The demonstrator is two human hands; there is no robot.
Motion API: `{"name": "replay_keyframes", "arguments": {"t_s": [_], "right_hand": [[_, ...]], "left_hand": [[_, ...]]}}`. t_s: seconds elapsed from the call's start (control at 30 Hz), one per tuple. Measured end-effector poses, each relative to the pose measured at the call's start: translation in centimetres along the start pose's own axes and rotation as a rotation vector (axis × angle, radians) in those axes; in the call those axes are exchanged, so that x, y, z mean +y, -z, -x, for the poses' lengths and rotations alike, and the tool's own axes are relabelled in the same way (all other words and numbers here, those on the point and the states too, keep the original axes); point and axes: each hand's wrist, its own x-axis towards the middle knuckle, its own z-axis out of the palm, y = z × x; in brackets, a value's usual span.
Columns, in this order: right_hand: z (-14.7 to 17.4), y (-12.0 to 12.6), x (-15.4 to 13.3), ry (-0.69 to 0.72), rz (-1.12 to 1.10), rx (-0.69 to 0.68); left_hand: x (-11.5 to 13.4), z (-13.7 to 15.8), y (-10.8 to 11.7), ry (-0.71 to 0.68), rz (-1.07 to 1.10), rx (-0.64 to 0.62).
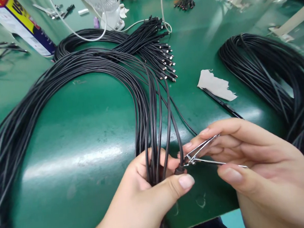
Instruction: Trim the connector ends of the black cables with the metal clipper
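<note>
L hand (145,199) clamped on blk cables (141,104), front ctr over green table (89,115); R hand (274,164) pinching metal clippers (193,160), nose at one cable's thick collar (179,170). Blk coil (261,66) far R.

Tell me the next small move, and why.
Perhaps squeeze the nail clippers with the right hand: their cutting end is at the collar of one cable, their handles stand apart, and the left hand holds that cable among others.
</note>
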Motion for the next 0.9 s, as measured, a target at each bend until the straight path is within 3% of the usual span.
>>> {"name": "replay_keyframes", "arguments": {"t_s": [0.63, 0.9], "right_hand": [[0.3, 0.1, 0.2, 0.000, 0.030, 0.016], [0.7, -0.4, 0.3, 0.040, 0.091, 0.090]], "left_hand": [[-1.1, -0.6, 0.9, -0.035, 0.017, -0.071], [-1.2, -0.7, 0.9, -0.049, -0.019, -0.085]]}}
